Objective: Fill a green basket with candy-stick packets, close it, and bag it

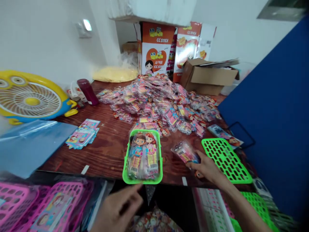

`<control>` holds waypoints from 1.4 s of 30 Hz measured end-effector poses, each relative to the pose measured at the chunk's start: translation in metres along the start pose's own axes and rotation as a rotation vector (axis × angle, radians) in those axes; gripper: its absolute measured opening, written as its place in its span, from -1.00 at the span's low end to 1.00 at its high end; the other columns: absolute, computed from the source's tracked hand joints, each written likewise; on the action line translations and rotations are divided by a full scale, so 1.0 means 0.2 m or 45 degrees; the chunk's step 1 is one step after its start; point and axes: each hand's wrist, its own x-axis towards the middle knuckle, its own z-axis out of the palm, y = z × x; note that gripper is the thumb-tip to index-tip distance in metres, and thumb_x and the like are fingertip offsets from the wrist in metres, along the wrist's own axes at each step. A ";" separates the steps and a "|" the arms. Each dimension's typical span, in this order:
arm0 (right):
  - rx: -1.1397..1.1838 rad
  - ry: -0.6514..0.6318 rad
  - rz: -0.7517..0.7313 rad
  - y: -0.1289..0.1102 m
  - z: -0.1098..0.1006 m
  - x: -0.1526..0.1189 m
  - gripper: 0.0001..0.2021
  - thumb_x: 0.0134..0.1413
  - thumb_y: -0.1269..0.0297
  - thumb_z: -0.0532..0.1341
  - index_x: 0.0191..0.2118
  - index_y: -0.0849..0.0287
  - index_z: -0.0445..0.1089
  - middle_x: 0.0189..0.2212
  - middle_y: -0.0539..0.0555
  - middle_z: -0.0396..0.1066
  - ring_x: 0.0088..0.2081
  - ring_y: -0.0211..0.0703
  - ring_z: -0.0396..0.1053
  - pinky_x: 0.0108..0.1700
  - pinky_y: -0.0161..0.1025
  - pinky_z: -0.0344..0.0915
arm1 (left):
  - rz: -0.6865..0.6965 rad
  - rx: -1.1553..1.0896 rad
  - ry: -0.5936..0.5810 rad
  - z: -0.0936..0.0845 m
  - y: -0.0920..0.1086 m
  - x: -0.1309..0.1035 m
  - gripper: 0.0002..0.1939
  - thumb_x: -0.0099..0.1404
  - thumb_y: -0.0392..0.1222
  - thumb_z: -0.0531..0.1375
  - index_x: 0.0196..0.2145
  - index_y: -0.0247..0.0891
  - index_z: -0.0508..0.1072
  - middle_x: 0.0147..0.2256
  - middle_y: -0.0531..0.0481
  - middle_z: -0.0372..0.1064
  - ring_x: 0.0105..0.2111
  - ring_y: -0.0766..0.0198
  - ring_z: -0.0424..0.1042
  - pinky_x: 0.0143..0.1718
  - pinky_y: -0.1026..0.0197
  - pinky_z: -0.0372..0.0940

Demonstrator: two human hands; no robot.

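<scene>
A green plastic basket (160, 154) sits at the table's front edge, with several clear candy-stick packets (145, 156) in it, printed with cartoon children. My left hand (118, 207) is just in front of the basket, somewhat blurred. Its forefinger stretches toward the near rim, and I see nothing in the hand. To the right of the basket, my right hand (205, 169) is closed on a small bunch of candy-stick packets (185, 152) low over the table. Beyond both hands spreads a large heap of the same packets (154, 96).
A green perforated lid (227, 161) lies at the right. Printed cards (83, 135), a blue plastic sheet (36, 141) and a yellow fan (31, 96) are on the left. Pink baskets (58, 203) stand low at front left. Cartons (156, 48) and a blue panel (272, 106) border the table.
</scene>
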 end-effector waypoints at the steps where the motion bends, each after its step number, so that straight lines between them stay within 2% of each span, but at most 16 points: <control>1: 0.069 0.029 0.010 -0.01 -0.03 -0.02 -0.49 -0.12 -0.01 0.29 -0.06 0.20 0.35 -0.31 0.09 0.49 -0.29 -0.02 0.44 -0.29 -0.23 0.26 | -0.004 0.049 0.194 -0.04 -0.01 0.07 -0.71 0.33 -0.03 0.16 -0.01 -0.02 0.47 -0.19 0.05 0.52 -0.23 0.28 0.51 -0.15 0.31 0.42; 2: 0.144 0.039 0.018 -0.03 -0.06 -0.04 -0.49 -0.14 -0.01 0.30 -0.09 0.21 0.37 -0.29 0.10 0.50 -0.27 -0.02 0.44 -0.27 -0.23 0.28 | -0.024 0.073 0.398 -0.08 -0.03 0.15 -0.71 0.31 0.01 0.17 -0.05 -0.07 0.49 -0.10 0.01 0.49 -0.13 0.22 0.49 -0.07 0.25 0.40; 4: 0.323 0.010 0.006 -0.11 -0.12 -0.09 -0.48 -0.18 -0.01 0.32 -0.10 0.21 0.37 -0.26 0.10 0.50 -0.24 -0.02 0.43 -0.25 -0.23 0.31 | -0.022 -0.055 0.591 -0.13 -0.10 0.33 -0.51 0.30 0.08 0.16 0.13 -0.15 0.34 0.12 -0.08 0.33 0.08 0.12 0.36 0.14 0.09 0.28; 6: 0.489 -0.056 -0.045 -0.21 -0.14 -0.13 -0.44 -0.21 0.00 0.34 -0.07 0.21 0.36 -0.23 0.10 0.50 -0.23 -0.03 0.44 -0.23 -0.23 0.33 | -0.029 -0.242 0.492 -0.11 -0.16 0.47 -0.36 0.32 0.11 0.13 0.27 -0.16 0.16 0.26 -0.11 0.13 0.24 0.10 0.17 0.26 0.03 0.12; 8: 0.590 -0.124 -0.112 -0.32 -0.14 -0.16 -0.42 -0.19 0.02 0.35 -0.03 0.20 0.34 -0.20 0.08 0.50 -0.21 -0.04 0.44 -0.22 -0.22 0.35 | -0.115 -0.390 0.401 -0.01 -0.19 0.53 -0.38 0.36 0.11 0.08 0.29 -0.11 0.10 0.31 -0.06 0.04 0.29 0.13 0.07 0.32 0.03 -0.01; 9: 0.604 -0.146 -0.143 -0.36 -0.14 -0.17 -0.42 -0.18 0.03 0.35 -0.01 0.19 0.33 -0.19 0.08 0.50 -0.20 -0.03 0.44 -0.21 -0.21 0.35 | -0.159 -0.443 0.435 0.07 -0.19 0.53 -0.40 0.38 0.10 0.05 0.30 -0.08 0.08 0.32 -0.03 0.01 0.30 0.14 0.03 0.33 0.03 -0.03; 14: 0.379 -0.072 -0.250 -0.55 -0.14 -0.16 -0.39 -0.16 0.00 0.36 0.04 0.12 0.31 -0.14 0.08 0.48 -0.16 0.00 0.44 -0.15 -0.16 0.33 | -0.337 -0.525 0.804 0.47 -0.05 0.43 -0.40 0.43 0.14 -0.08 0.34 -0.04 -0.07 0.37 0.00 -0.20 0.35 0.17 -0.13 0.34 0.08 -0.05; 16: 0.175 -0.022 -0.241 -0.63 -0.14 -0.16 -0.37 -0.14 -0.01 0.35 0.07 0.10 0.29 -0.13 0.10 0.48 -0.14 0.05 0.44 -0.13 -0.13 0.31 | -0.396 -0.523 0.787 0.57 0.03 0.40 -0.37 0.44 0.14 -0.11 0.35 -0.04 -0.18 0.38 -0.02 -0.29 0.36 0.18 -0.19 0.34 0.11 -0.07; 18: -0.056 0.003 -0.211 -0.69 -0.12 -0.16 -0.34 -0.11 -0.02 0.34 0.13 0.08 0.25 -0.14 0.14 0.49 -0.11 0.12 0.44 -0.12 -0.07 0.29 | -0.405 -0.500 0.685 0.61 0.08 0.37 -0.38 0.44 0.14 -0.12 0.35 -0.05 -0.19 0.37 -0.04 -0.28 0.36 0.17 -0.20 0.35 0.11 -0.10; 21: -0.329 0.018 -0.164 -0.76 -0.04 -0.16 -0.31 -0.08 0.04 0.32 0.19 0.08 0.17 -0.10 0.18 0.48 -0.07 0.18 0.43 -0.09 -0.01 0.27 | -0.298 -0.353 0.677 0.58 0.10 0.33 -0.42 0.45 0.07 -0.09 0.34 -0.05 -0.14 0.35 -0.07 -0.22 0.35 0.16 -0.17 0.35 0.05 -0.12; 24: -0.381 0.011 -0.152 -0.75 0.03 -0.14 -0.26 -0.10 0.08 0.34 0.22 0.08 0.13 0.04 0.21 0.39 0.02 0.18 0.38 -0.04 -0.01 0.27 | 0.056 0.009 0.737 0.50 0.07 0.33 -0.45 0.44 -0.04 -0.01 0.32 -0.03 -0.06 0.31 -0.11 -0.14 0.32 0.09 -0.09 0.32 -0.04 -0.09; 27: -0.300 -0.018 -0.211 -0.69 0.02 -0.12 -0.19 -0.11 0.06 0.34 0.27 0.07 0.07 0.12 0.20 0.32 0.07 0.17 0.35 0.00 0.00 0.27 | 0.335 0.360 0.596 0.44 0.04 0.37 -0.49 0.42 -0.09 0.05 0.28 -0.01 0.07 0.24 -0.14 0.01 0.22 0.04 0.08 0.22 -0.11 0.00; 30: -0.146 -0.119 -0.353 -0.62 -0.05 -0.10 -0.22 -0.02 -0.01 0.29 0.28 0.11 0.06 0.15 0.20 0.30 0.12 0.12 0.31 0.06 -0.03 0.25 | 0.366 0.543 0.532 0.43 0.04 0.43 -0.48 0.39 -0.03 0.10 0.27 -0.03 0.12 0.22 -0.17 0.07 0.14 -0.01 0.14 0.13 -0.13 0.05; 33: -0.128 -0.062 -0.402 -0.58 -0.09 -0.08 -0.46 0.22 0.02 0.10 0.25 0.12 0.13 0.12 0.19 0.34 0.10 0.07 0.33 0.05 -0.06 0.25 | 0.356 0.619 0.542 0.45 0.06 0.45 -0.44 0.36 0.02 0.13 0.26 -0.07 0.15 0.20 -0.20 0.11 0.13 -0.04 0.14 0.11 -0.13 0.03; 37: -0.391 0.124 -0.390 -0.56 -0.06 -0.04 -0.56 0.28 0.19 0.05 0.24 0.07 0.16 0.02 0.18 0.41 -0.01 0.07 0.39 0.00 -0.04 0.26 | 0.402 0.726 0.523 0.45 0.09 0.46 -0.47 0.34 0.04 0.16 0.22 -0.06 0.24 0.17 -0.19 0.16 0.12 -0.05 0.17 0.12 -0.12 0.00; 42: -0.511 0.174 -0.563 -0.47 0.01 0.05 -0.60 0.28 0.11 0.08 0.15 0.16 0.29 0.06 0.28 0.30 0.06 0.15 0.24 0.07 0.09 0.18 | 0.434 0.893 0.407 0.41 0.12 0.46 -0.55 0.33 -0.06 0.18 0.17 -0.03 0.30 0.07 -0.12 0.32 0.04 0.01 0.26 0.13 -0.14 -0.06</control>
